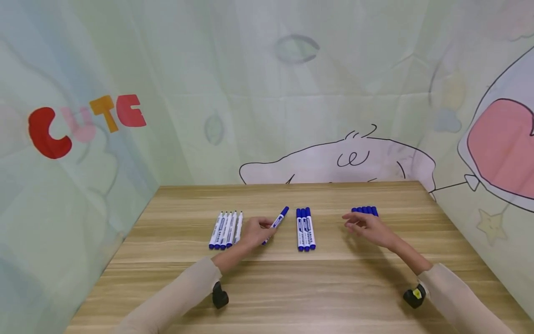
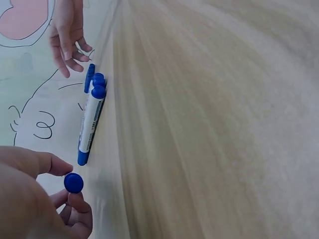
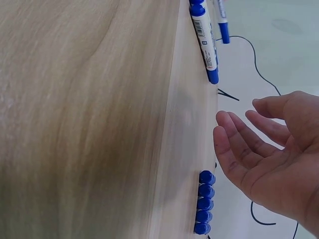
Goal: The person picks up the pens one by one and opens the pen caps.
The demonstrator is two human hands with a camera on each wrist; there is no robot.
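Note:
My left hand point(image 1: 253, 232) pinches a white marker point(image 1: 277, 221) with a blue cap, tilted with its capped end up and to the right. In the left wrist view, its round blue end point(image 2: 74, 182) shows between thumb and fingers. To the left lie several uncapped markers point(image 1: 225, 230) side by side, tips facing away. Right of the held marker, three capped markers point(image 1: 306, 229) form a row on the table. My right hand point(image 1: 369, 228), fingers loosely bent and holding nothing, hovers by a row of several blue caps point(image 3: 205, 203), partly hidden by it in the head view.
The wooden table point(image 1: 292, 292) meets a printed cloth backdrop point(image 1: 258, 116) at its back edge. More of that cloth hangs along the left and right sides. A small dark camera point(image 1: 219, 296) is strapped to the left wrist, another point(image 1: 414, 297) to the right.

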